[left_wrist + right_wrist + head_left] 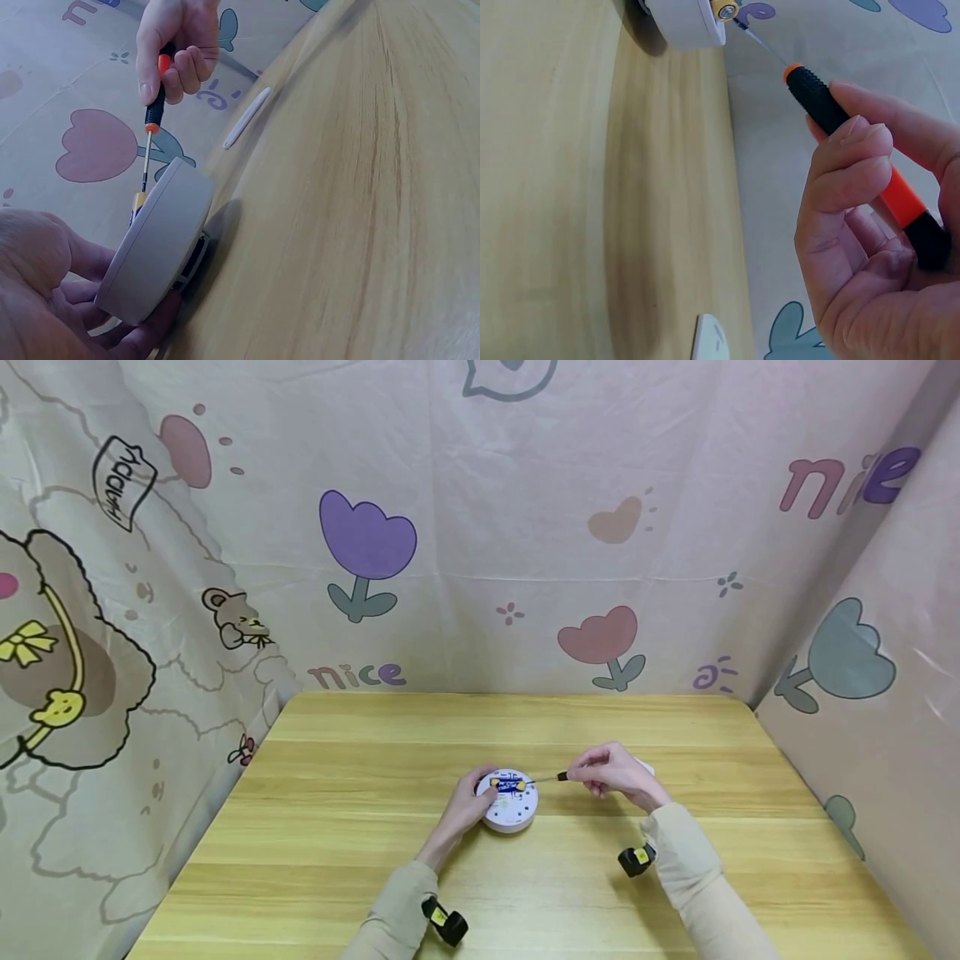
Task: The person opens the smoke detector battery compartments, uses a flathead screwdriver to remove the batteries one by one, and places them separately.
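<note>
The left hand [467, 802] grips the white device [512, 815], likely steadying it; the right hand [613, 773] pinches a screwdriver [817, 101] beside a battery [726, 10].

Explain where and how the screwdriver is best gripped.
Probably by its thick handle, coming from the right in the head view: that end lies in the right hand, while the thin shaft points left toward the round white device.
</note>
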The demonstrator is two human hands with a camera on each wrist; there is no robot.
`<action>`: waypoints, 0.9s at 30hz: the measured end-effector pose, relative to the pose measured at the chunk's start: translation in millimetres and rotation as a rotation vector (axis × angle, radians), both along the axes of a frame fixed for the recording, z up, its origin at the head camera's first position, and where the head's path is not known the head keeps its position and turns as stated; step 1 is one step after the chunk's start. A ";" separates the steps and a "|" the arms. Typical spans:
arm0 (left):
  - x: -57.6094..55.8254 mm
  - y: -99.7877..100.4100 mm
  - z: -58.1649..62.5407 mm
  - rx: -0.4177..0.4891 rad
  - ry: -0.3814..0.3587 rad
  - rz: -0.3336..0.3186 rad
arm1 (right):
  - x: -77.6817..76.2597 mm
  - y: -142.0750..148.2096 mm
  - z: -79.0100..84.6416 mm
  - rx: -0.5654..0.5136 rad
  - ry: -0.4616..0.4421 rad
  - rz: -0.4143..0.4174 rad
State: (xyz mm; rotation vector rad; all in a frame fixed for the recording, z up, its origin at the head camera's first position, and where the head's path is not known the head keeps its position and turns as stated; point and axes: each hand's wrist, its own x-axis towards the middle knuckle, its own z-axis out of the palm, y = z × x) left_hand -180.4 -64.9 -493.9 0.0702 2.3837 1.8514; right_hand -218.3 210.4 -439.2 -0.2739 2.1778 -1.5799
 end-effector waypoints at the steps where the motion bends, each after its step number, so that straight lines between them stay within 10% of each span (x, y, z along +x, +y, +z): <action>1: 0.0 0.0 0.0 0.001 0.003 -0.001 | 0.5 0.8 -1.2 -0.008 0.004 0.001; 27: 5.3 0.6 -0.1 -0.093 -0.017 -0.040 | 14.1 5.0 -19.0 -0.089 0.131 -0.114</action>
